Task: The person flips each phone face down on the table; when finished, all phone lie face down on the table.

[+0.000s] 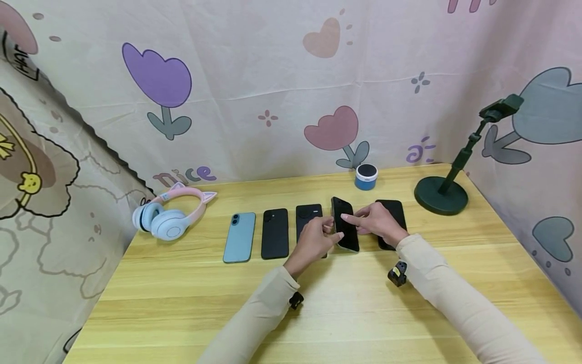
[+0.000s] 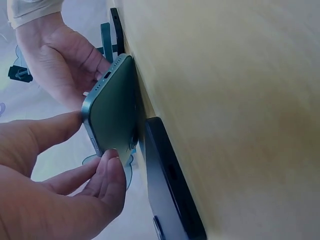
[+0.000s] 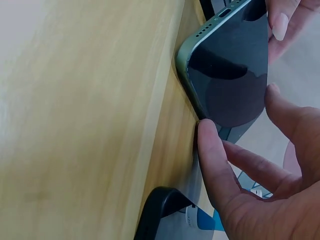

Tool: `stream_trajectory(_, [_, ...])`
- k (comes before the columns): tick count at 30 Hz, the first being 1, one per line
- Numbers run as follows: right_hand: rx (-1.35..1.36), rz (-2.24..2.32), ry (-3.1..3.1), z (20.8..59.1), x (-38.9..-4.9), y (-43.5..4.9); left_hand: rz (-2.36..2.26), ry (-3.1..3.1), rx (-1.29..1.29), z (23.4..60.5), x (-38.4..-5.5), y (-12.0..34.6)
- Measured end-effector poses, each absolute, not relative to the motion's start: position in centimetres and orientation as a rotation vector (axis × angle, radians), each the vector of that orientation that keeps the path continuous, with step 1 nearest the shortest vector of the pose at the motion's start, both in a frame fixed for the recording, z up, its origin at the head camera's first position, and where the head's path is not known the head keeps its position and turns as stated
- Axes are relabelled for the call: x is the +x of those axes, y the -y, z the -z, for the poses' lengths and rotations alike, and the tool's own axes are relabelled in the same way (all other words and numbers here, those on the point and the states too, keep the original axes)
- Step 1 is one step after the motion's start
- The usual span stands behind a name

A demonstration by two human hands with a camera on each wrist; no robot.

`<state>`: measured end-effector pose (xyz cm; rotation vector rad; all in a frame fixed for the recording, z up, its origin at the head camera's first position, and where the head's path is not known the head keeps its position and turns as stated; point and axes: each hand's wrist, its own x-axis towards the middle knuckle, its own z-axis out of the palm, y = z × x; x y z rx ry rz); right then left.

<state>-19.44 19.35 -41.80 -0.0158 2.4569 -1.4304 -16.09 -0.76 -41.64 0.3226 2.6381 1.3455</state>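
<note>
A green smartphone (image 1: 346, 227) with a dark screen stands tilted over the table in the row of phones, held between both hands. My left hand (image 1: 315, 236) pinches its left edge, thumb at the screen side and fingertips behind. The right hand (image 1: 378, 221) grips the opposite edge, with the thumb (image 3: 287, 107) against the screen side. Seen from the left wrist, the phone's green back (image 2: 112, 105) and its port end face the camera. Left of it lies a black phone (image 1: 309, 215) with a camera bump, partly covered by my left hand. Under the right hand lies another black phone (image 1: 394, 208).
Farther left lie a black phone (image 1: 275, 235) and a light blue phone (image 1: 239, 237), both backs up. Pink-and-blue cat-ear headphones (image 1: 175, 222) sit at the left. A small blue speaker (image 1: 366, 178) and a dark green stand (image 1: 440, 196) are at the back. A patterned cloth (image 1: 254, 60) hangs behind.
</note>
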Motion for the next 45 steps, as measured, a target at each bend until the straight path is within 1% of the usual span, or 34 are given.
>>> stream_trajectory(15, [0.019,1.537,-2.296,41.4,-19.4,-18.7,-1.524,-2.544,0.373,41.5,-16.0,1.7])
stream_trajectory(32, [0.048,1.637,-2.193,41.1,-19.3,-17.8,-1.612,-2.444,0.418,41.6,-15.8,1.7])
stream_trajectory(45, [-0.036,1.692,-2.104,41.1,-19.2,-18.4,-1.613,-2.371,0.433,42.0,-15.9,1.3])
